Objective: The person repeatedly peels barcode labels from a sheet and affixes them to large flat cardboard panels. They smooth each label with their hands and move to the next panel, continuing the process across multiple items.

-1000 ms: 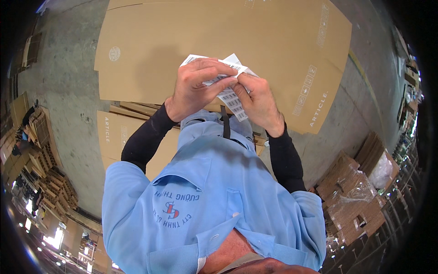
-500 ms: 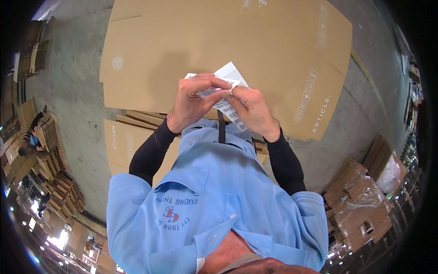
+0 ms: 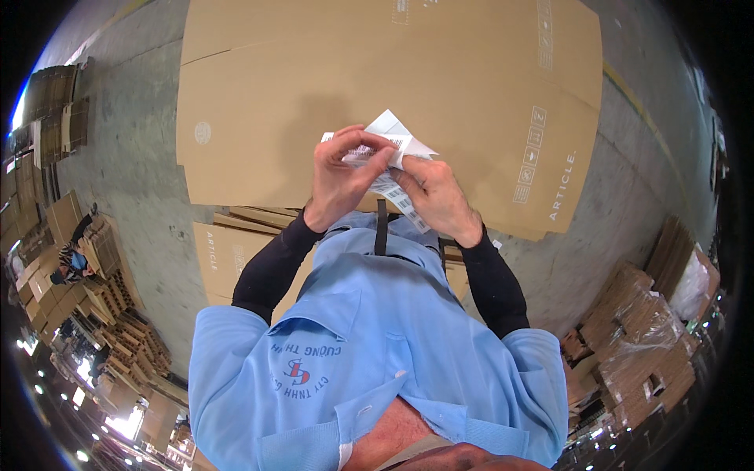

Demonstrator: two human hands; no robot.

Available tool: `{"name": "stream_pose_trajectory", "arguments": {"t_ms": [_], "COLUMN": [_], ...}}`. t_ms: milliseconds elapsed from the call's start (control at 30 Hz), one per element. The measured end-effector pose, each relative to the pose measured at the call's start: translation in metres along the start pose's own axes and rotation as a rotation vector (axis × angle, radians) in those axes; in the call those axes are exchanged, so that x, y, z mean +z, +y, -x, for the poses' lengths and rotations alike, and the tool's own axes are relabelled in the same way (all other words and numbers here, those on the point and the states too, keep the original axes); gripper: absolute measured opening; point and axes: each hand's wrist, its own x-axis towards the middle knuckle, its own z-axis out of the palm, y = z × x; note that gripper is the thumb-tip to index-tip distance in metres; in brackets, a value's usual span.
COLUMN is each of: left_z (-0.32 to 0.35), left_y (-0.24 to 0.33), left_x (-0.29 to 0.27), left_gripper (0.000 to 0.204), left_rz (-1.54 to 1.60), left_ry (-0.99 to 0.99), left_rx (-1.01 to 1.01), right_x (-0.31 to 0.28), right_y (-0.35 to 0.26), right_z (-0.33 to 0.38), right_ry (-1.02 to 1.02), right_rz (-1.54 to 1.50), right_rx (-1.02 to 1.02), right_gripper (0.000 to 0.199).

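White label sheets (image 3: 389,125) printed with barcodes are in front of my waist, over a large flat cardboard sheet (image 3: 377,71). My right hand (image 3: 441,198) pinches them between thumb and fingers, and a strip of labels hangs down beside its thumb. My left hand (image 3: 342,174) is closed too, its thumb and index fingertips meeting at the labels' upper edge close to my right fingertips. What exactly lies between those left fingertips is partly hidden. Part of the labels shows behind my left fingers.
More flat cardboard (image 3: 224,259) lies below, close to my body. At far left, a person (image 3: 75,261) is among stacked cardboard and wooden pallets (image 3: 129,318). Plastic-wrapped cardboard (image 3: 640,337) stands at the right. Grey concrete floor (image 3: 149,157) surrounds the cardboard.
My left fingers and thumb have shifted slightly and straightened a little at the labels. The labels have tilted a bit in my right hand. The view has moved slightly.
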Motion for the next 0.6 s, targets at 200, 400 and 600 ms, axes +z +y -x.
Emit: {"name": "stream_pose_trajectory", "arguments": {"t_ms": [200,400,600], "left_z": [-0.023,-0.064,-0.074], "left_y": [-0.017,-0.026,-0.001], "left_x": [-0.003,-0.038,-0.062], "left_gripper": [0.011,0.028,0.028], "left_rz": [0.428,0.575,0.538], "left_ry": [0.346,0.663,0.832], "left_rx": [-0.134,0.131,0.358], "right_x": [-0.004,-0.001,-0.008], "right_y": [0.023,0.060,0.125], "right_z": [0.005,0.003,-0.003], "right_ry": [0.031,0.122,0.210], "right_rz": [-0.104,-0.501,-0.514], "right_rx": [0.170,0.307,0.383], "right_gripper": [0.015,0.023,0.025]}}
